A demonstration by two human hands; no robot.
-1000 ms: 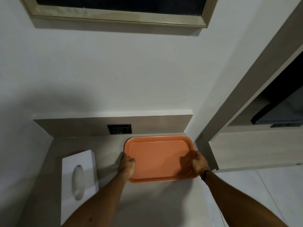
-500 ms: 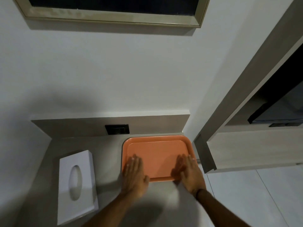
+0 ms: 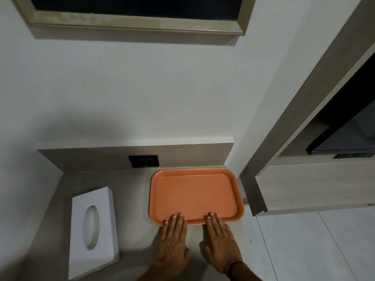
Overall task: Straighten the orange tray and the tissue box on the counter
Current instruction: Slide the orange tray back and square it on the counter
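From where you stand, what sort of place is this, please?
Probably a hotel room or a small apartment nook. A built-in counter holds only an orange tray and a white tissue box; a dark socket plate sits in its back panel, and a framed mirror or window hangs above.

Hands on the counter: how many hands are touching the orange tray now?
2. The left hand lies flat, fingertips on the near rim of the orange tray toward its left; the right hand does likewise toward its right. None seems hidden.

Bare tabletop [image 3: 132,199] strip between tissue box [image 3: 93,226] and orange tray [image 3: 194,193]; tray hard against backsplash [image 3: 97,158], cabinet [image 3: 316,187] blocks right.
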